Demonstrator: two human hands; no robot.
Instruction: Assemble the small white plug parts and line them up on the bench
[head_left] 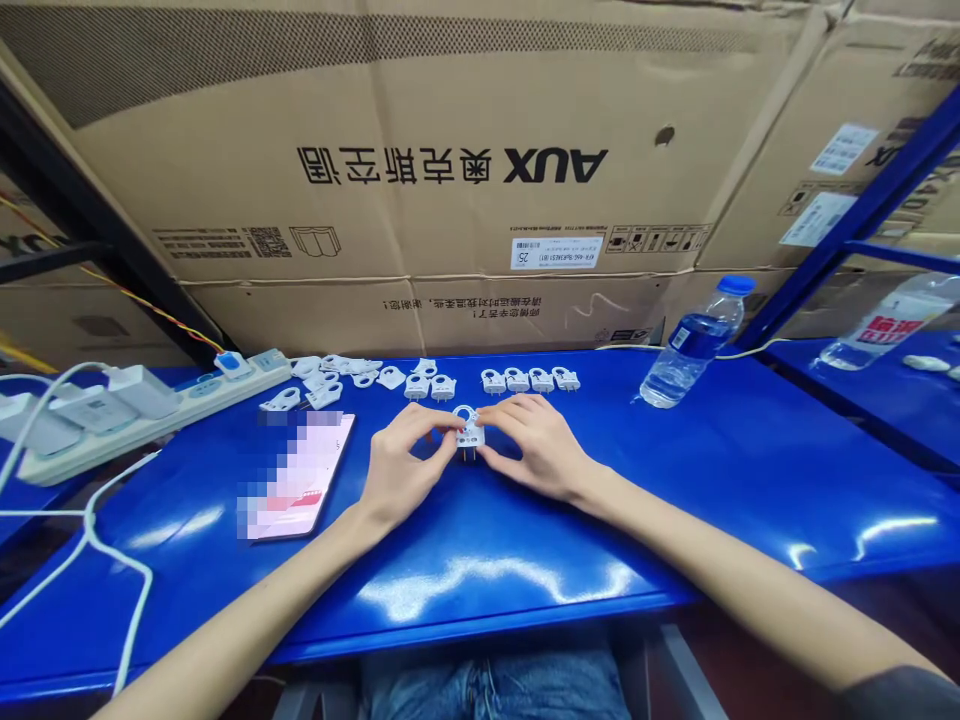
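- On desk (750, 480): plug (471, 438) between left hand (409, 455) and right hand (536, 445); row of four plugs (516, 380) behind right hand; loose group of plugs (328, 390) left of that row.
- Left: phone (322, 475) beside left hand; power strip (184, 412) farther left, chargers (146, 390) in it.
- Right: bottle (686, 350) on desk; second bottle (885, 325) beyond it.
- Behind all: cardboard box (450, 220).

Light is mirrored by the smooth, glossy tabletop (787, 450). The held plug (471, 437) is seen to be plastic, pronged in metal. Matt cardboard is shown by the large carton (450, 95), clear plastic by the bottle (666, 375), woven denim by the jeans (487, 690).
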